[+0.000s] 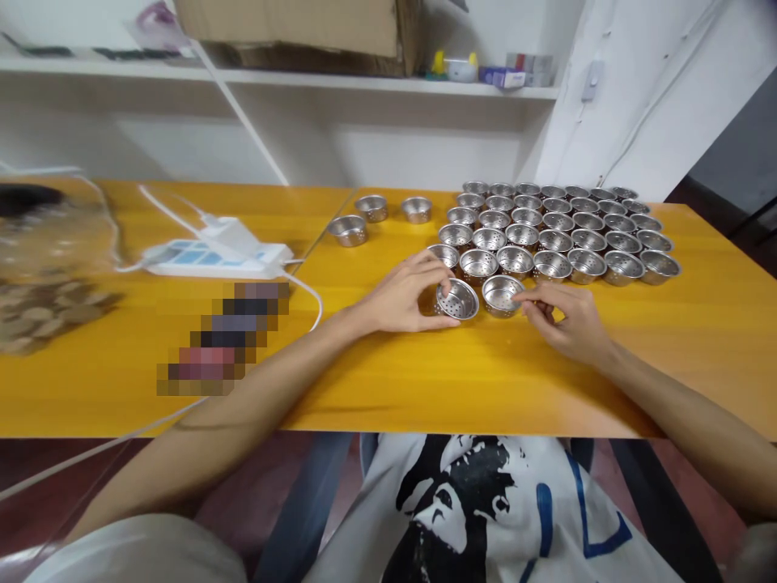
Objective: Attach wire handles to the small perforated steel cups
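My left hand [408, 293] has its thumb and fingers curled round a small perforated metal cup [459, 300], which tilts slightly toward me near the table's middle. Just right of it stands a second perforated metal cup [502, 295]. The fingertips of my right hand [562, 316] are pinched together at that cup's right rim; its other fingers are curled in. Behind both hands, several rows of the same cups [552, 265] stand close together, open side up. Three more loose cups [350, 231] sit apart at the back, left of the rows.
On the yellow table [376, 389] a white power strip [267, 261] lies at left with cables running from it. A blurred-out object [224, 336] lies before it. Small tan pieces [48, 312] are piled at far left. A shelf [340, 81] behind carries a cardboard box [291, 28].
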Demonstrator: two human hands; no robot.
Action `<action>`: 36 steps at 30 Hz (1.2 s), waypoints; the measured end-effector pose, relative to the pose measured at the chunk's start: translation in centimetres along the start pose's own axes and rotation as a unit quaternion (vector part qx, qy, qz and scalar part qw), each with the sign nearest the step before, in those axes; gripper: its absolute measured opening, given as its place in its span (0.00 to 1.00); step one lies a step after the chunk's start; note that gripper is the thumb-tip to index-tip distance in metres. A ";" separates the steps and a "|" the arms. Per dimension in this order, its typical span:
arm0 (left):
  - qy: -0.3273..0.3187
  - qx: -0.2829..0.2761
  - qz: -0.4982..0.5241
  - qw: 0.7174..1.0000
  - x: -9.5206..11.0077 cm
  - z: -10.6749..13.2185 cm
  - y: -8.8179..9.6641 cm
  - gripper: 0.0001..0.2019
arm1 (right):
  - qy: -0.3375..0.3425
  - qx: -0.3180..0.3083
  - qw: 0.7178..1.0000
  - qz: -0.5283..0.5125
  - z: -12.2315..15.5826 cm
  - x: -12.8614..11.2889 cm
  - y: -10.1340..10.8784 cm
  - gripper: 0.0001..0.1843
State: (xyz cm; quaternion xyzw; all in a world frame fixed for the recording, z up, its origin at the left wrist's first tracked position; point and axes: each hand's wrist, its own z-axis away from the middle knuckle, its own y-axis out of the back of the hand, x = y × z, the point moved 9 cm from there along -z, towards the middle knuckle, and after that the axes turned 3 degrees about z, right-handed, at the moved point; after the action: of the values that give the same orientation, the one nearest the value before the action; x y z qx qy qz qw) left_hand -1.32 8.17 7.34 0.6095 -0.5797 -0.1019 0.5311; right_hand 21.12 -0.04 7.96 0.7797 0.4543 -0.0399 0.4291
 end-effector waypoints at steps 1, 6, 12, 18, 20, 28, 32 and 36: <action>0.006 0.007 -0.016 1.000 -0.2 0.1 0.0 0.25 | 0.004 -0.009 1.000 0.011 0.2 0.1 -0.3 0.12; 0.031 0.022 -0.082 0.996 -1.0 0.4 -0.3 0.30 | 0.043 -0.038 0.997 0.044 1.2 -0.5 -2.2 0.14; 0.016 0.010 -0.091 0.996 -1.0 0.3 -0.6 0.28 | 0.087 -0.035 0.993 0.067 1.5 -1.8 -2.6 0.16; 0.017 0.006 -0.095 0.995 -1.6 0.2 -0.9 0.34 | 0.104 -0.024 0.991 0.083 1.5 -1.8 -2.4 0.16; 0.021 0.005 -0.094 0.995 -1.8 0.2 -1.0 0.37 | 0.123 -0.025 0.987 0.096 1.5 -2.2 -2.4 0.16; 0.057 0.159 -0.084 0.982 -5.2 0.5 4.5 0.31 | 0.141 -0.017 0.983 0.117 1.7 -2.7 -2.5 0.14; 0.220 0.218 -0.240 0.920 -11.3 2.4 7.8 0.25 | 0.138 -0.009 0.983 0.122 1.7 -2.7 -2.3 0.14; 0.347 0.170 -0.298 0.873 -15.8 4.1 7.8 0.30 | 0.094 0.021 0.985 0.144 0.5 -2.1 0.4 0.14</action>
State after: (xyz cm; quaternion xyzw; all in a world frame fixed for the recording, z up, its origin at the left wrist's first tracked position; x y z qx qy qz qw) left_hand -13.90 20.68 3.86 0.8305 -0.1573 0.0629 0.5306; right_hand 20.33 -1.94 8.81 0.8460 0.3747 0.0868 0.3693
